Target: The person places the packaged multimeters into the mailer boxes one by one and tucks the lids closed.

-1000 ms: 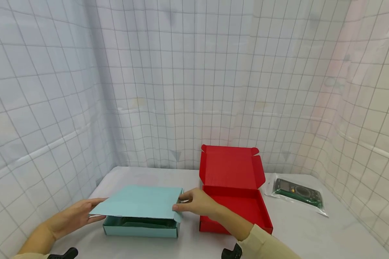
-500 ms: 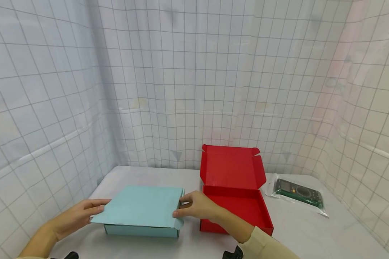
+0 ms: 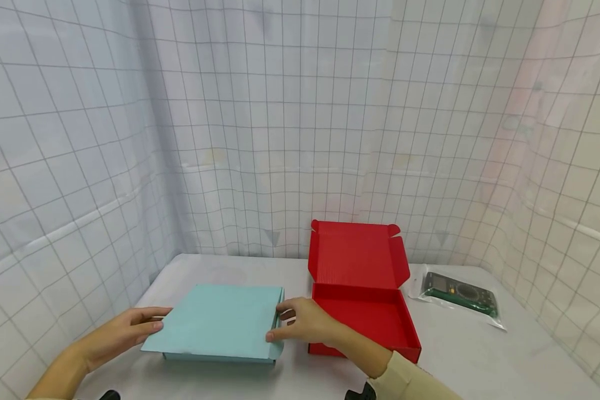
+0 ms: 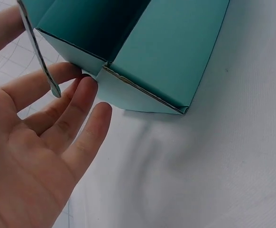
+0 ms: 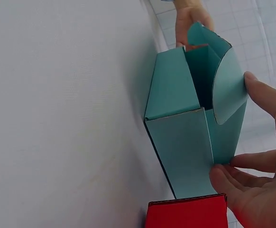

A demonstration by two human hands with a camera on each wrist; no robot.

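A light-blue cardboard mailer box (image 3: pixel 217 360) lies on the left half of the table. Its lid (image 3: pixel 220 319) is lowered over it, with a gap at the front in both wrist views. My left hand (image 3: pixel 115 336) is at the left edge, thumb by the lid; in the left wrist view its extended fingers (image 4: pixel 88 90) touch the box's side. On the opposite side, my right hand (image 3: pixel 305 322) has its thumb at the lid's side flap (image 5: pixel 230 88) and its other fingers against the box. The box's inside is mostly hidden.
Just right of the blue box stands an open red box (image 3: pixel 325 349), its lid (image 3: pixel 360 253) raised. A green-and-black multimeter (image 3: pixel 460 294) in a clear plastic bag lies farther right. White gridded curtains (image 3: pixel 290 128) surround the white table (image 3: pixel 480 355).
The blue lid's front edge has come down, hiding the green item glimpsed inside earlier. My left thumb has moved onto the lid's edge; my right hand has barely moved.
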